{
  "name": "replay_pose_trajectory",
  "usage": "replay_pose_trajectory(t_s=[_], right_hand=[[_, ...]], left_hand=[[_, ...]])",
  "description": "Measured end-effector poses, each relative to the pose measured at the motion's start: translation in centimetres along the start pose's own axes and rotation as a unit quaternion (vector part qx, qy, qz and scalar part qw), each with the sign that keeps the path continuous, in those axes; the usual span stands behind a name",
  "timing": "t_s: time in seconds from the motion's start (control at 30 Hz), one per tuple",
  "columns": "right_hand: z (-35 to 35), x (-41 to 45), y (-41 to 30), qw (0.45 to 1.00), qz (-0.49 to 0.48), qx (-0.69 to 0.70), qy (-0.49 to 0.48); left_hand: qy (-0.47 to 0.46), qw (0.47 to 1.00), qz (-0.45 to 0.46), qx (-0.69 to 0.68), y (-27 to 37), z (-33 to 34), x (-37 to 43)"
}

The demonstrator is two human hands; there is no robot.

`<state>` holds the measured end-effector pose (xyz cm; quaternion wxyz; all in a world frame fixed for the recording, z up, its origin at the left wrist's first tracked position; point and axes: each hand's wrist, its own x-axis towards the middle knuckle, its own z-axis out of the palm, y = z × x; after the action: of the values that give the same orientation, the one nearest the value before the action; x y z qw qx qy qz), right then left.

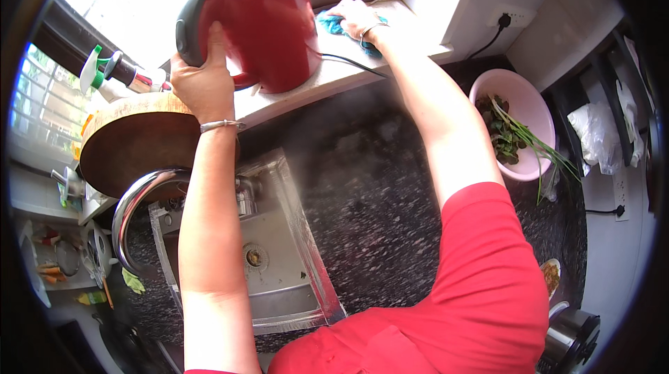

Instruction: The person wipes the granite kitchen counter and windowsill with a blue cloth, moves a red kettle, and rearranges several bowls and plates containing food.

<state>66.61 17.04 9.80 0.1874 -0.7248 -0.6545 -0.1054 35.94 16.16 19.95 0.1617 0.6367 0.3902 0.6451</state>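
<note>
My left hand (205, 81) grips the dark handle of a red electric kettle (261, 23) at the windowsill (342, 68). The kettle is tilted, and its top runs out of the picture. Farther right on the same sill, my right hand (355, 17) presses on a blue cloth (334, 23), part of which shows beyond the wrist. A black cord (353, 62) runs from beside the kettle toward my right forearm, which hides its far end.
Below my left arm are a steel sink (282, 248) and a curved chrome faucet (123, 217). A round wooden chopping board (141, 149) and a spray bottle (94, 76) stand left. On the black speckled countertop (376, 206), a pink basin (538, 107) holds leafy greens (502, 138).
</note>
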Motion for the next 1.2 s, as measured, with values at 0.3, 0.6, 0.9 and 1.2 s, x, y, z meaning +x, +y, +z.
replay_pose_trajectory(t_s=[0.3, 0.6, 0.9, 1.2], right_hand=[[-8.1, -7.0, 7.4, 0.911, 0.116, 0.310, -0.245], [0.4, 0.1, -3.2, 0.993, -0.107, -0.046, -0.021], [-3.4, -4.2, 4.3, 0.984, 0.032, -0.170, -0.036], [-5.0, -2.0, 3.3, 0.941, 0.172, -0.277, -0.094]], left_hand=[[0.037, 0.996, 0.083, -0.004, -0.2, 0.0, 0.9], [-0.019, 0.999, -0.015, -0.021, -0.7, -1.1, 0.7], [-0.019, 0.999, -0.002, -0.029, -0.7, -0.5, 0.6], [0.006, 0.999, 0.022, -0.023, -0.7, -0.9, 0.4]])
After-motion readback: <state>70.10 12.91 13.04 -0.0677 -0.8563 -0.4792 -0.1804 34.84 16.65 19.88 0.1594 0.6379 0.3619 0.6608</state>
